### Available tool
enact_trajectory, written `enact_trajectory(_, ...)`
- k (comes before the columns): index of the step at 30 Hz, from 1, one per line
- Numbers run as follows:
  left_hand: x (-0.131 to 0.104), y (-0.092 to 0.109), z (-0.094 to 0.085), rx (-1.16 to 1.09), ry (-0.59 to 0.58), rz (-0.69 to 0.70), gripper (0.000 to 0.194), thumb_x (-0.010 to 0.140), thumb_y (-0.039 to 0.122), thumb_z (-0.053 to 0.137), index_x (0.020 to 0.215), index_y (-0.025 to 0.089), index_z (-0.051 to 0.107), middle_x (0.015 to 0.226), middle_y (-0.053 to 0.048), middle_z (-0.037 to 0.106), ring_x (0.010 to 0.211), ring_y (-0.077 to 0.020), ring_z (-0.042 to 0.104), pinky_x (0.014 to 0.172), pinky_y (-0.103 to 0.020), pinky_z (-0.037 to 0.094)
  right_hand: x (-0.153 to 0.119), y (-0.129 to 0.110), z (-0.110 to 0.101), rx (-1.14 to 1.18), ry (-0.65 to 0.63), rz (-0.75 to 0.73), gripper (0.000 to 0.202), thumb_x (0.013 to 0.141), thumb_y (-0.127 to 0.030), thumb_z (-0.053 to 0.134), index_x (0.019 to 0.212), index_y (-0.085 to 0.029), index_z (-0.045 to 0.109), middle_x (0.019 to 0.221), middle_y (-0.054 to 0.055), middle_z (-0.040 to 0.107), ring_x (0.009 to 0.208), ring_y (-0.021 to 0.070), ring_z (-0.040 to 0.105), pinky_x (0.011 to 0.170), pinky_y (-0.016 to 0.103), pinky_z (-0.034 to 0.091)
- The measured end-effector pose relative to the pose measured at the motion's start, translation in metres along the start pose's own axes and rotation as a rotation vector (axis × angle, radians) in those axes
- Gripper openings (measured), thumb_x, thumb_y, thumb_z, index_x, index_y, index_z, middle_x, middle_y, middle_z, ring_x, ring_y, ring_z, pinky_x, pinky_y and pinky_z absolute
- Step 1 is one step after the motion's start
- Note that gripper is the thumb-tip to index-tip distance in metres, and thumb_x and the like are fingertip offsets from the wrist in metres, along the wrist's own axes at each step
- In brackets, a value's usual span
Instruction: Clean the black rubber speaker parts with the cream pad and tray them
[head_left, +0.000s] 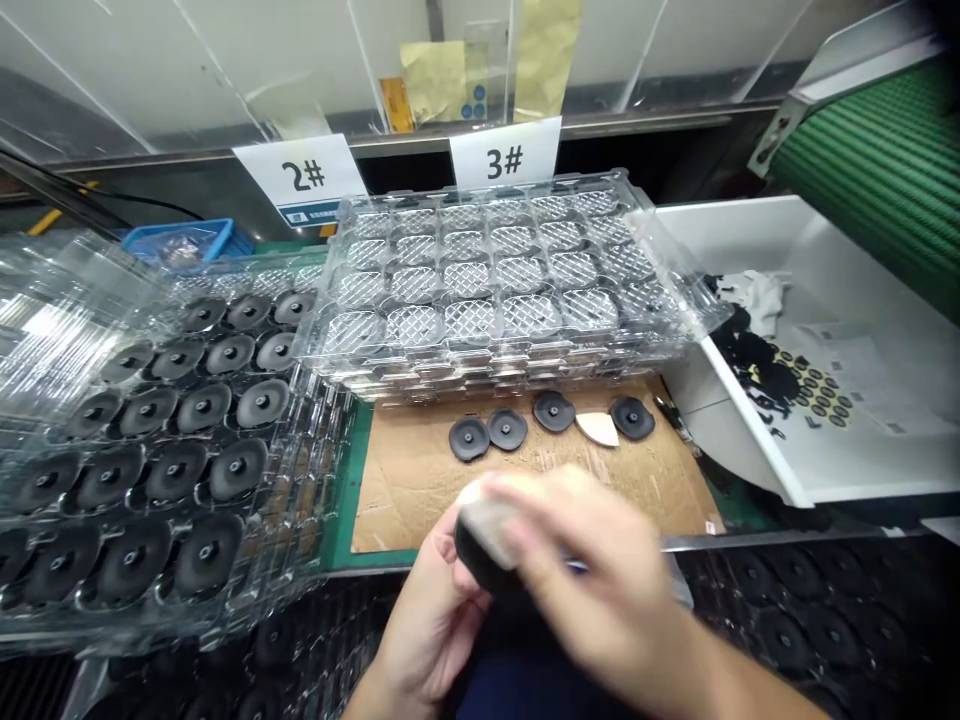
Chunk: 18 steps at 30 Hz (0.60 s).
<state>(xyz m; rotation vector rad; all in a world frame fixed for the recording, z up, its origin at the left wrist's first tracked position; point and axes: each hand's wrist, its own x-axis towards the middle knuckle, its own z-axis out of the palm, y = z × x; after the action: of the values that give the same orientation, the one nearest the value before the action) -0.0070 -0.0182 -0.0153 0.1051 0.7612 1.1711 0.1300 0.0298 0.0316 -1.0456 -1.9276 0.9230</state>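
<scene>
Near the bottom middle, my left hand (431, 625) is closed round the edge of a round black plastic disc (474, 560). My right hand (600, 565), smeared by motion, pinches a whitish cloth or pad (487, 525) against the disc's face. Its exact kind is hard to make out. Beyond my hands lies a cardboard sheet (412, 500). On it sit several black discs with a small centre post, among them one disc (553, 411) near the middle. A cream wedge-shaped pad (598, 429) lies between two of them.
Stacked clear blister trays (469, 320) stand behind the cardboard. To the left, clear trays hold rows of black discs (202, 555). A white bin (757, 440) on the right contains black scraps and yellowish stickers. A pen-like tool (675, 425) lies by the bin, below a green roller (885, 170).
</scene>
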Motion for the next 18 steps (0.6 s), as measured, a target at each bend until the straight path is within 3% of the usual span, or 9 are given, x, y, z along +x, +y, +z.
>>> enact_trajectory(2,0.0,0.001,-0.003,0.022,0.038,0.01,0.054,0.069,0.023,0.07,0.12,0.026,0.053,0.114,-0.006,0.064,0.103,-0.018,0.059,0.088,-0.024,0.045,0.003,-0.011,0.002,0.032,-0.171,-0.082,0.026,0.085,-0.014,0.048,0.108,-0.019,0.06,0.087,0.003,0.068,0.075,0.0154,0.06,0.071,0.029,0.046)
enact_trajectory(5,-0.001,0.006,-0.004,0.008,0.044,0.048,0.058,0.062,0.024,0.075,0.117,0.026,0.056,0.113,-0.006,0.064,0.098,-0.0199,0.062,0.083,-0.024,0.049,-0.003,0.01,-0.012,0.145,-0.389,0.109,0.021,0.086,-0.02,0.049,0.1,-0.025,0.065,0.087,0.0,0.068,0.077,0.0139,0.06,0.071,0.025,0.046)
enact_trajectory(7,-0.002,0.009,-0.001,-0.024,0.009,0.049,0.056,0.059,0.03,0.076,0.112,0.025,0.059,0.11,-0.005,0.066,0.096,-0.022,0.063,0.083,-0.026,0.049,-0.011,0.041,-0.028,0.237,-0.341,0.329,0.018,0.086,-0.028,0.051,0.096,-0.026,0.067,0.093,0.0,0.068,0.084,0.0149,0.061,0.074,0.024,0.046)
enact_trajectory(10,-0.001,0.012,0.009,-0.084,-0.083,0.047,0.051,0.059,0.035,0.075,0.107,0.025,0.063,0.109,-0.004,0.066,0.099,-0.0252,0.062,0.085,-0.028,0.048,-0.026,0.09,-0.042,0.3,-0.118,0.587,0.028,0.084,-0.038,0.052,0.104,-0.022,0.064,0.101,0.004,0.067,0.089,0.0191,0.061,0.073,0.026,0.048)
enact_trajectory(14,0.003,0.009,0.019,-0.146,-0.212,-0.034,0.045,0.065,0.032,0.071,0.108,0.026,0.062,0.11,-0.003,0.065,0.101,-0.0258,0.061,0.088,-0.033,0.047,-0.044,0.136,-0.021,0.269,-0.097,0.611,0.03,0.078,-0.04,0.058,0.097,-0.019,0.068,0.093,0.007,0.068,0.088,0.0229,0.061,0.077,0.033,0.048)
enact_trajectory(18,0.005,0.002,0.023,-0.17,-0.298,-0.119,0.045,0.071,0.043,0.062,0.112,0.024,0.06,0.114,-0.005,0.062,0.108,-0.0293,0.056,0.091,-0.036,0.045,-0.043,0.153,0.0,0.221,0.007,0.535,0.032,0.076,-0.044,0.059,0.094,-0.019,0.067,0.092,0.007,0.064,0.08,0.0214,0.058,0.07,0.035,0.047)
